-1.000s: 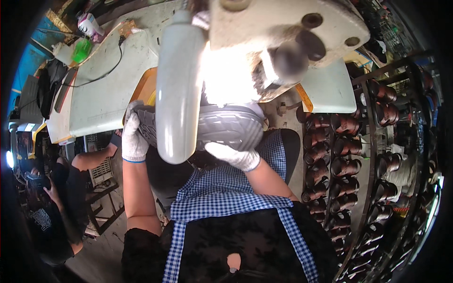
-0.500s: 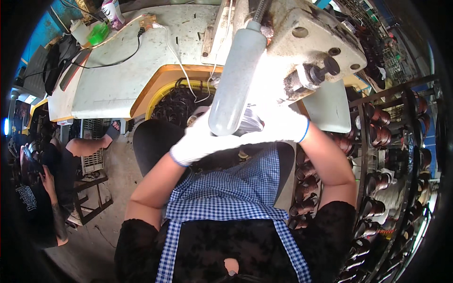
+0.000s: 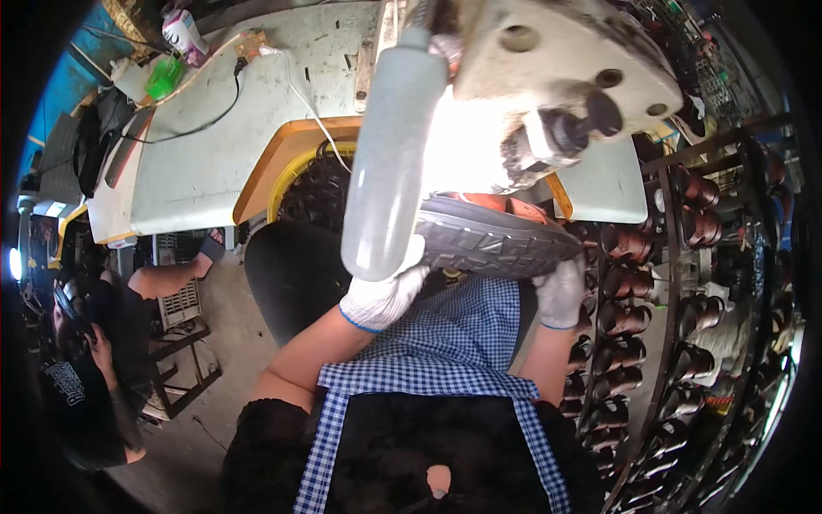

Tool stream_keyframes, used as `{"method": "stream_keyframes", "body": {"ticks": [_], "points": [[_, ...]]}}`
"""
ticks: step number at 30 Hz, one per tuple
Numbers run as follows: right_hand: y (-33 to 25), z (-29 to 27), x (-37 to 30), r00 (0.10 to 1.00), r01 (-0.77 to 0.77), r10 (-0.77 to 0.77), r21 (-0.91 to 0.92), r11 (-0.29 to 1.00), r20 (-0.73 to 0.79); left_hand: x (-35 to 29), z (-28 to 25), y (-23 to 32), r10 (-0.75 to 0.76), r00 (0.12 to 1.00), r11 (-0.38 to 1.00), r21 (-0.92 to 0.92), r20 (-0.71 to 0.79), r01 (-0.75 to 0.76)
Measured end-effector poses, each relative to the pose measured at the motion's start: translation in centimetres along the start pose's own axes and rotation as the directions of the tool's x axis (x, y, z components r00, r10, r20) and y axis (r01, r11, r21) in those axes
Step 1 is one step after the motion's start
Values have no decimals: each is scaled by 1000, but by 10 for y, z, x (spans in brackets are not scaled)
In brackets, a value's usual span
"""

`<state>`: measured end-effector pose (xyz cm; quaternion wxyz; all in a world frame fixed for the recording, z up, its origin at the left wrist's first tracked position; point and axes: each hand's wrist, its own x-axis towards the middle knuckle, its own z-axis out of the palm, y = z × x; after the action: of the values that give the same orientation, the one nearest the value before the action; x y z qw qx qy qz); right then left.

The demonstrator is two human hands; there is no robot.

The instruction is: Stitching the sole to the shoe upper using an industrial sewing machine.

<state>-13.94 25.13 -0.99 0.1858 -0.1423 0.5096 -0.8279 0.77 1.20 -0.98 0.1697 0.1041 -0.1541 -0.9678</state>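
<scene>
A shoe [image 3: 505, 242] with a thick dark treaded sole and an orange-brown upper is held under the machine head [image 3: 556, 77], its sole side turned toward me. My right hand [image 3: 561, 291], in a white knit glove, grips the shoe's right end. At its left end is my left hand [image 3: 390, 291], gloved the same way and closed. A grey rounded cylinder [image 3: 390, 163] hangs in front and hides part of the left fingers. Strong light washes out the spot where the shoe meets the machine.
A yellow basket [image 3: 278, 184] of dark strips stands in the cutout of the pale worktable [image 3: 197, 180]. Racks of brown shoes [image 3: 621, 317] line the right side. Another person [image 3: 94, 368] sits at the left. A green container [image 3: 164, 77] and a cable lie on the table.
My hands have come down and apart, the right one moving to the shoe's right end. The shoe's dark sole now shows; before, a whitish and dark bundle was between the hands.
</scene>
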Motion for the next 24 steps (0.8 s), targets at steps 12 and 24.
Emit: {"method": "stream_keyframes", "body": {"ticks": [12,24], "points": [[-113,-17,-81,515,559,-748,-497,664,-420,-6,-49,17,-325,944,867,381,-59,322],[-229,-216,25,722,-681,-658,-385,-623,-214,4,-48,9,-370,922,853,350,-116,386]]}}
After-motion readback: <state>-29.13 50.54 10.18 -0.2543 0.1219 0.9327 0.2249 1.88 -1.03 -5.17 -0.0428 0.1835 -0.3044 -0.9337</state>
